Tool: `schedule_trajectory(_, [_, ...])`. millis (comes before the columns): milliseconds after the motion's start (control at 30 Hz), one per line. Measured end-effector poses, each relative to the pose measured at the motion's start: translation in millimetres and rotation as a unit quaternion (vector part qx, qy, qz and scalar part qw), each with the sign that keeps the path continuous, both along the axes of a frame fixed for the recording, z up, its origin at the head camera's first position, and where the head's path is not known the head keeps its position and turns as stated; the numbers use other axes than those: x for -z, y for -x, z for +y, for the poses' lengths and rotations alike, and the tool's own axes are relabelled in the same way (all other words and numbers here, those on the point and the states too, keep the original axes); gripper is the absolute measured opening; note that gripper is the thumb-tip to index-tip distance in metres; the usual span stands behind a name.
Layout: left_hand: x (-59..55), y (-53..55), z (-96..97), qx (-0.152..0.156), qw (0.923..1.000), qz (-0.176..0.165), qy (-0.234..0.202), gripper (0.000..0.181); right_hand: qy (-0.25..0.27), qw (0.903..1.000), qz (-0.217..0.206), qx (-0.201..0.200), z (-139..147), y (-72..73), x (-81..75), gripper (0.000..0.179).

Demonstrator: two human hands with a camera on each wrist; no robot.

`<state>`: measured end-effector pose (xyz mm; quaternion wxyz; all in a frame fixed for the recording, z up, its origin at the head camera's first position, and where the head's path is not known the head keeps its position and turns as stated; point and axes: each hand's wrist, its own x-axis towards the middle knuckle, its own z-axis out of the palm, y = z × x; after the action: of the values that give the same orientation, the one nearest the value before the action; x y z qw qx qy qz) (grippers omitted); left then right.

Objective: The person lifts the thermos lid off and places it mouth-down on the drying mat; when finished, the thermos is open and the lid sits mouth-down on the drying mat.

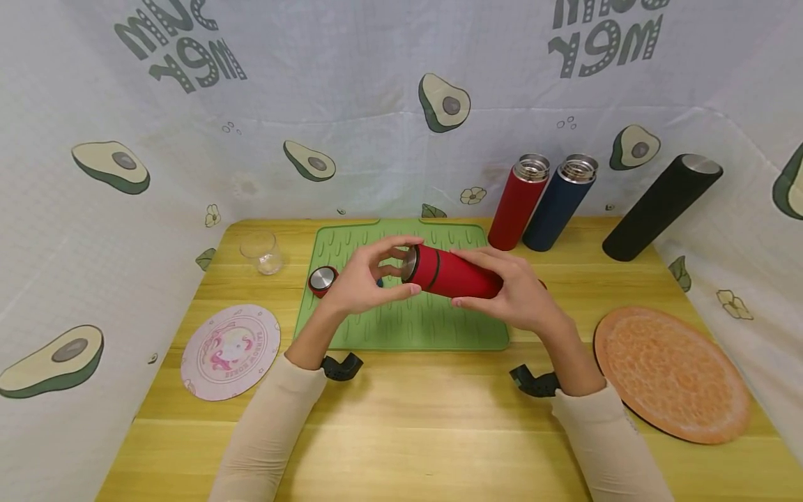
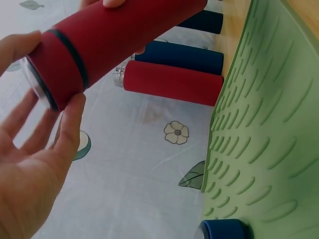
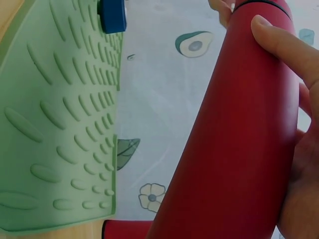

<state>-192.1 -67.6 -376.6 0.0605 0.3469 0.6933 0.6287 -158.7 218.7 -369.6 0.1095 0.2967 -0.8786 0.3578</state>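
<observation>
A red thermos flask point(image 1: 472, 277) with a dark ring below its lid is held tilted above the green drying mat point(image 1: 408, 328). My left hand point(image 1: 366, 275) pinches the silver-topped lid point(image 2: 55, 69) between thumb and fingers. On the flask's body, my right hand point(image 1: 511, 289) grips with the thumb along one side and fingers round the other. A red lid point(image 1: 323, 279) lies on the mat beside my left hand. Mostly hidden behind that hand in the head view, a blue lid point(image 2: 227, 229) also sits on the mat.
An open red flask point(image 1: 517, 206) and an open blue flask point(image 1: 558, 206) stand at the back, with a black flask point(image 1: 659, 209) to their right. A glass point(image 1: 263, 254) and a pink round mat point(image 1: 232, 352) are at left. An orange round mat point(image 1: 674, 376) lies right.
</observation>
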Motion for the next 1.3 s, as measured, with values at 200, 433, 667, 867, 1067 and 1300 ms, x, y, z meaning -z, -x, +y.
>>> schedule_trajectory(200, [1.5, -1.6, 2.7, -0.082, 0.9959, -0.019, 0.034, 0.051, -0.001, 1.0, -0.002, 0.009, -1.2, 0.1, 1.6, 0.074])
schedule_trajectory(433, [2.6, 0.4, 2.2, -0.029, 0.9995, 0.001, 0.014, 0.07, 0.013, 0.9999, -0.005, 0.006, 1.8, 0.7, 2.4, 0.074])
schedule_trajectory(667, [0.5, 1.4, 1.1, 0.074, 0.9945, 0.072, -0.017, 0.084, 0.026, 0.9996, -0.01, -0.01, 6.5, 1.7, 1.0, 0.074])
schedule_trajectory(867, [1.1, 4.1, 0.5, 0.106, 0.9905, 0.082, -0.031, 0.07, 0.019, 0.9993, -0.026, -0.017, 7.3, 2.1, 0.8, 0.073])
schedule_trajectory(1067, [2.0, 3.8, -1.0, 0.067, 0.9968, 0.037, -0.023, 0.068, 0.006, 0.9994, -0.032, -0.011, 4.9, 1.9, 0.9, 0.073])
schedule_trajectory(1300, [3.2, -0.5, 2.1, -0.043, 0.9987, -0.028, -0.001, 0.056, -0.004, 0.9999, -0.013, 0.005, -0.8, -0.1, 0.5, 0.072])
